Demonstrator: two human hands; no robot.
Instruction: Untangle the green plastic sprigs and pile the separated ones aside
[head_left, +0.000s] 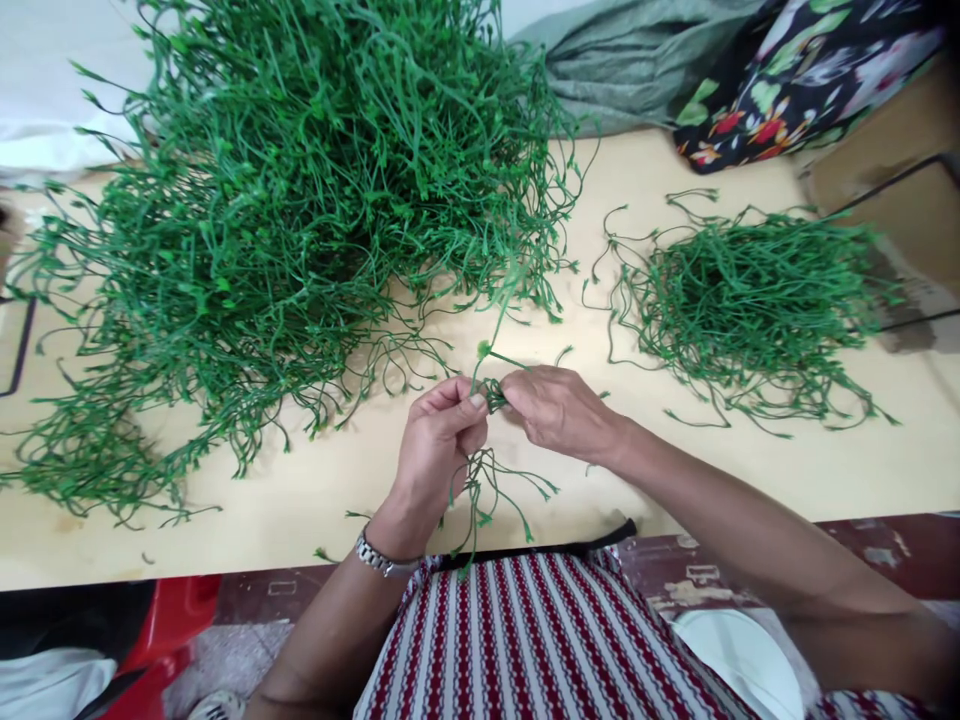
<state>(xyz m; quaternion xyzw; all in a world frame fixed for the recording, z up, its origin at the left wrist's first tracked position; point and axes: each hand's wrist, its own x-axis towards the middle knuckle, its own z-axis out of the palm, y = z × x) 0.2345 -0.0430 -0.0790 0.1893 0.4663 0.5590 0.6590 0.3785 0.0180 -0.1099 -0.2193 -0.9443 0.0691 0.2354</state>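
Observation:
My left hand (442, 440), with a metal watch on its wrist, is closed around a small bunch of thin green stems (484, 490), thumb and forefinger pinched at the top. The lower ends of the stems fan out below that hand, over the table's near edge. My right hand (559, 410) is closed too, its fingertips pinching a green stem at the upper part of the same bunch. One stem with a pale green tip (484, 350) stands up between both hands. The stems look like artificial plant stalks with small budded ends.
A large heap of green stems (300, 220) covers the table's left and back. A smaller pile (765, 300) lies at the right. Behind are a grey-green cloth (637, 60), a floral black fabric (810, 80) and a cardboard box (892, 180). A red stool (172, 620) stands below left.

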